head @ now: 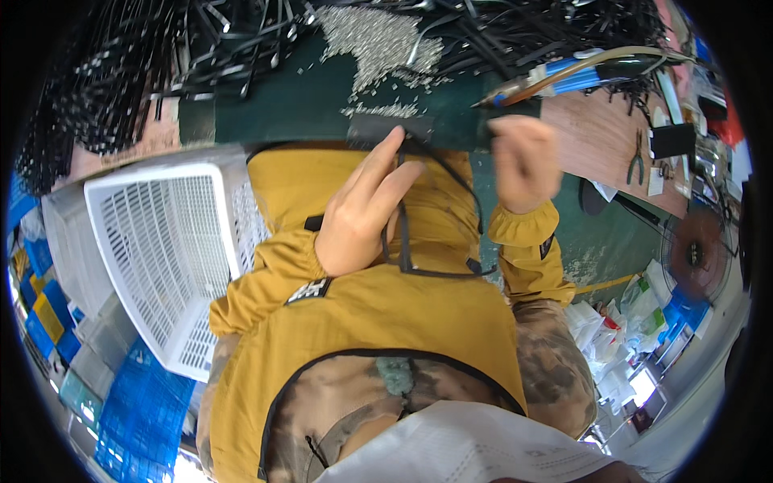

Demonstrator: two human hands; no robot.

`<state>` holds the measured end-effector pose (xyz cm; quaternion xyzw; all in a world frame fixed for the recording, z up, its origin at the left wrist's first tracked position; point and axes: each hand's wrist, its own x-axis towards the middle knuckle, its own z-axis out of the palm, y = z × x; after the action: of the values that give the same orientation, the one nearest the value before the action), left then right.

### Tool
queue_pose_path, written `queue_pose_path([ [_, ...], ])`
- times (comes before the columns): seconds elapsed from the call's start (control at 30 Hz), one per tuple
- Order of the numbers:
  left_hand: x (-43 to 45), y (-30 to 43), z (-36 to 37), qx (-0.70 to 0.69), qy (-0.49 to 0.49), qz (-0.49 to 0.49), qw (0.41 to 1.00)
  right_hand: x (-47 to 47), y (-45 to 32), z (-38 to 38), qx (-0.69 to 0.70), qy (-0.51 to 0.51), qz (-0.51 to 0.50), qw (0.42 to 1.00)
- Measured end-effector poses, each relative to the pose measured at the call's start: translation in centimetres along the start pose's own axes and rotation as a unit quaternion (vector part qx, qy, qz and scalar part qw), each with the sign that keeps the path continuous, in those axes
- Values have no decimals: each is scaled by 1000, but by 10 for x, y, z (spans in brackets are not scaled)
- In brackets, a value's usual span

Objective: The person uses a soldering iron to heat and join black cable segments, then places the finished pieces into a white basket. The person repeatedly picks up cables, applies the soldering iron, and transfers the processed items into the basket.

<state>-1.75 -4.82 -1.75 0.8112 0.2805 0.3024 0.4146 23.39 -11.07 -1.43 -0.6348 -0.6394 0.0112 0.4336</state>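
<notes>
My left hand [362, 211] reaches up to the table's front edge, its forefinger at a dark pad [368, 128]. A thin black strap [406, 235] hangs in loops from that hand over my yellow apron, and the hand is closed on part of it. To the right, my right hand [526, 163] is blurred and curled near the tip of a blue tool with a brown hose [561, 77]; whether its fingers hold anything is unclear. Small silvery pieces [386, 45] are heaped on the dark green mat [278, 115], with a smaller row just behind the pad.
Bundles of black straps [115, 72] cover the left and back of the table. A white plastic basket [181, 241] stands at left. Pliers [636, 158] and a black block [672, 140] lie on the right; an electric fan [694, 250] and plastic bags [640, 308] are beyond.
</notes>
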Motion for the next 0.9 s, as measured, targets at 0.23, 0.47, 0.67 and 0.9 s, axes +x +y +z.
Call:
queue_pose_path([
  [0.23, 11, 6, 7, 28, 27, 48, 998, 84, 54, -23, 693, 244, 146, 662],
  [0.47, 6, -2, 8, 2, 47, 38, 998, 110, 68, -3, 649, 233, 75, 720],
  [0.67, 7, -6, 9, 1, 64, 55, 996, 100, 70, 15, 666, 211, 90, 710],
  [0.9, 12, -7, 9, -38, 57, 40, 997, 103, 56, 44, 701, 165, 143, 679],
])
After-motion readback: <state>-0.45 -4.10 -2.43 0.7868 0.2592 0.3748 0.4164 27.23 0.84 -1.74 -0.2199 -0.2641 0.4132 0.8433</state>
